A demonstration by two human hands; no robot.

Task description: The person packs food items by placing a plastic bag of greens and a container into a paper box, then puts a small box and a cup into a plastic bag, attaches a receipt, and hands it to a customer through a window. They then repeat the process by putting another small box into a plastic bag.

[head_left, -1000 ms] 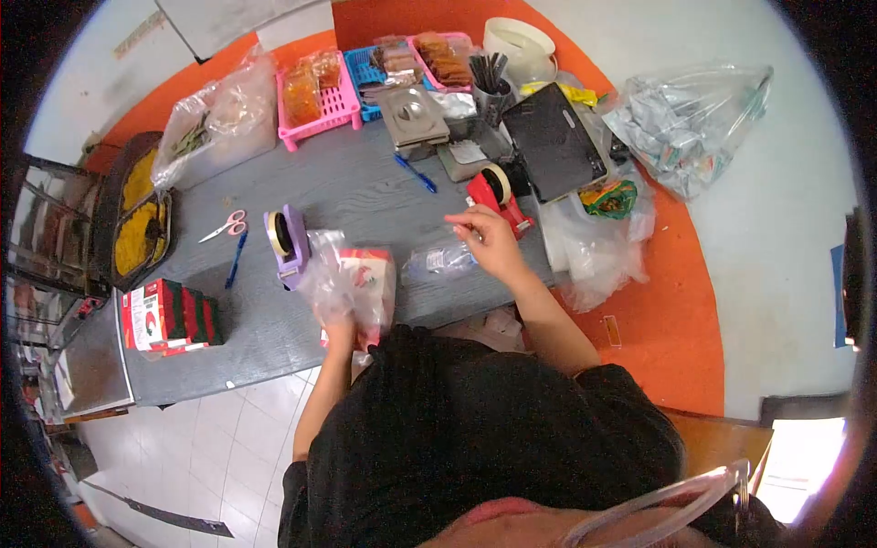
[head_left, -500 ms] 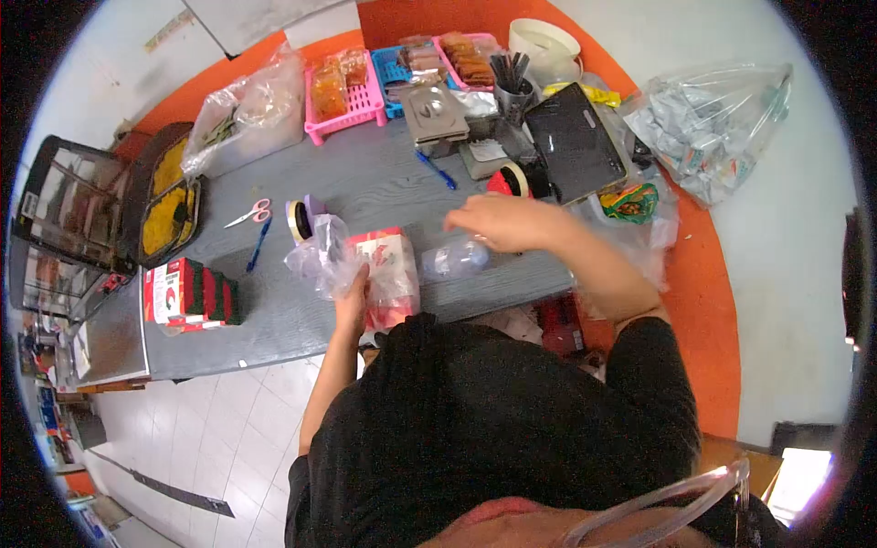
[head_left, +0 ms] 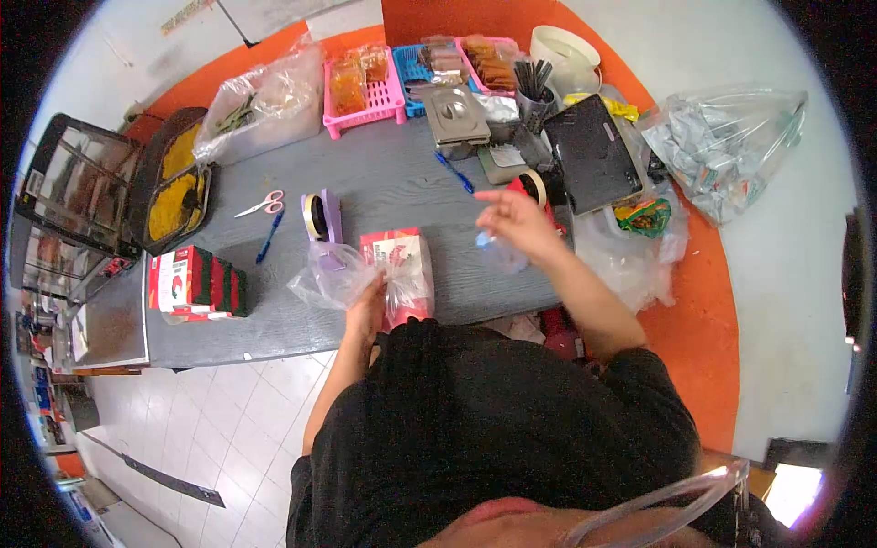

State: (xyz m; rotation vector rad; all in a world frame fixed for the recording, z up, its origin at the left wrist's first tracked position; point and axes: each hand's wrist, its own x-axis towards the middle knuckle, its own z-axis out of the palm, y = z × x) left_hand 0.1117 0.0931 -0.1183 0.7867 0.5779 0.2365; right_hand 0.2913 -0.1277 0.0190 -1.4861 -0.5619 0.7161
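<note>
A red and white box (head_left: 408, 265) stands near the table's front edge, with a clear plastic bag (head_left: 333, 279) gathered at its left side. My left hand (head_left: 367, 306) is closed on the bunched plastic, against the box. To the right, my right hand (head_left: 516, 224) is over the table with its index finger stretched out and the other fingers loosely bent. Right below that palm is a clear plastic bottle (head_left: 504, 258) with a light blue end, partly covered by the hand. Just beyond the hand sits a red tape dispenser (head_left: 532, 187).
A purple tape dispenser (head_left: 329, 219), scissors (head_left: 265, 205) and a blue pen (head_left: 269, 237) lie to the left. Stacked red boxes (head_left: 196, 281) stand at the table's left. Pink basket (head_left: 365, 105), metal container (head_left: 459, 119) and black tablet (head_left: 594, 151) line the back.
My right hand has shifted right and its index finger has straightened. The clear bottle has turned and shows its light blue end. My left hand keeps its hold. The view has shifted slightly.
</note>
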